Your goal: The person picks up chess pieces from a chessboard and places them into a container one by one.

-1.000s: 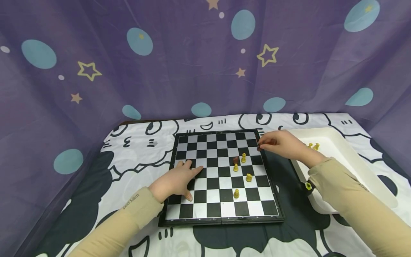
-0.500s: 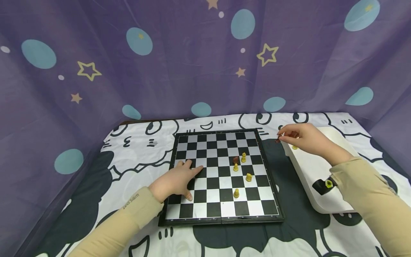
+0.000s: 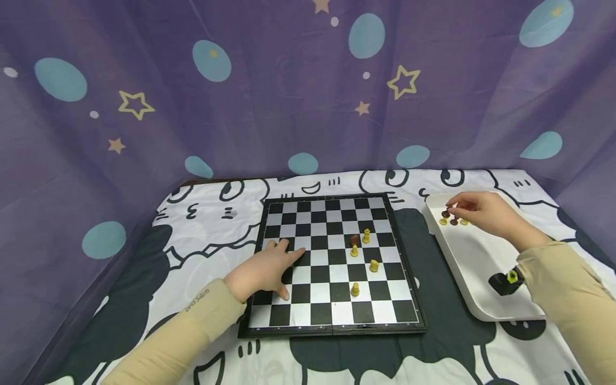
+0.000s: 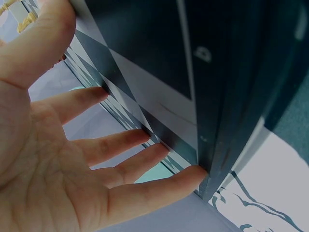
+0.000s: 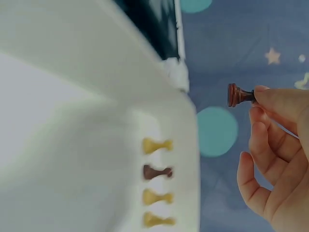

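Note:
My right hand (image 3: 488,215) pinches a dark brown chess piece (image 5: 239,95) between thumb and fingers, over the far end of the white tray (image 3: 457,272). In the right wrist view the piece's round base points away from the fingertips. Standing in a row in the tray are several pieces, among them a brown one (image 5: 157,172) and a yellow one (image 5: 157,146). My left hand (image 3: 264,270) rests with spread fingers on the left side of the chessboard (image 3: 332,330). Its fingertips (image 4: 195,174) touch the squares and the frame.
Toward the board's right side stand a brown piece (image 3: 354,240) and several yellow ones, including a yellow piece (image 3: 355,289) nearest the front. A cartoon-print cloth (image 3: 207,206) covers the table. Behind it hangs a purple curtain (image 3: 269,107).
My right hand has carried the brown piece from the board's right edge rightward to over the tray. My left hand and the pieces on the board stay put.

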Demonstrator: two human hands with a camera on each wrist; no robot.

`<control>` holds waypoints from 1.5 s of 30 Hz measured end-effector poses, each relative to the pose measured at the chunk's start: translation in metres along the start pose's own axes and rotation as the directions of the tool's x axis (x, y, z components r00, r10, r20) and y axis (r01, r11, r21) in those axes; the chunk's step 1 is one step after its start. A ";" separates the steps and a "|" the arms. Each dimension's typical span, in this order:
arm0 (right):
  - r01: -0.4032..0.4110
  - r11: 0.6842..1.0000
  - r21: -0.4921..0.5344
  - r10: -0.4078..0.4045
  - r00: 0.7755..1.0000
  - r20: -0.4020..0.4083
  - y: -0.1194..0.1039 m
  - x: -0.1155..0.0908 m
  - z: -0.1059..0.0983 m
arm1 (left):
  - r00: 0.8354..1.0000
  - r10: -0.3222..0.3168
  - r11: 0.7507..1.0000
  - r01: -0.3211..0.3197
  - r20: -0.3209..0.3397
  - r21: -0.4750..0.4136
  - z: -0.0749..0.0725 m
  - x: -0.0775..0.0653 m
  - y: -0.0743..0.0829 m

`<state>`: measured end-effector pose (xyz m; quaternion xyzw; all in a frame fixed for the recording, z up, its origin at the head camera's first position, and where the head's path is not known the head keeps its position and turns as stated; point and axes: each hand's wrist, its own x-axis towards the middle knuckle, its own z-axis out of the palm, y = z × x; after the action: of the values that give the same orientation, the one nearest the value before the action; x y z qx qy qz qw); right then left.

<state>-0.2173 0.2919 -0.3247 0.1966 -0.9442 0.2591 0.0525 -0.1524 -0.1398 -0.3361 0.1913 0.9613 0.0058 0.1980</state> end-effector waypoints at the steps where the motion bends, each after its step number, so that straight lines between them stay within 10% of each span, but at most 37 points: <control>1: -0.019 1.000 -0.002 0.019 1.000 0.007 0.004 -0.001 0.001 | 1.000 0.002 1.000 -0.002 0.000 0.000 0.000 0.000 0.000; 10: -0.112 0.993 0.033 0.109 0.992 0.070 0.026 -0.003 0.019 | 1.000 0.004 1.000 -0.004 0.000 0.010 0.001 0.001 -0.001; 45: -0.068 0.997 0.036 0.064 0.994 0.087 0.042 -0.008 0.041 | 1.000 0.001 1.000 -0.001 -0.004 0.003 0.001 0.000 0.000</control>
<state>-0.2264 0.3074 -0.3815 0.1773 -0.9464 0.2701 -0.0004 -0.1523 -0.1397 -0.3373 0.1920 0.9616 0.0050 0.1961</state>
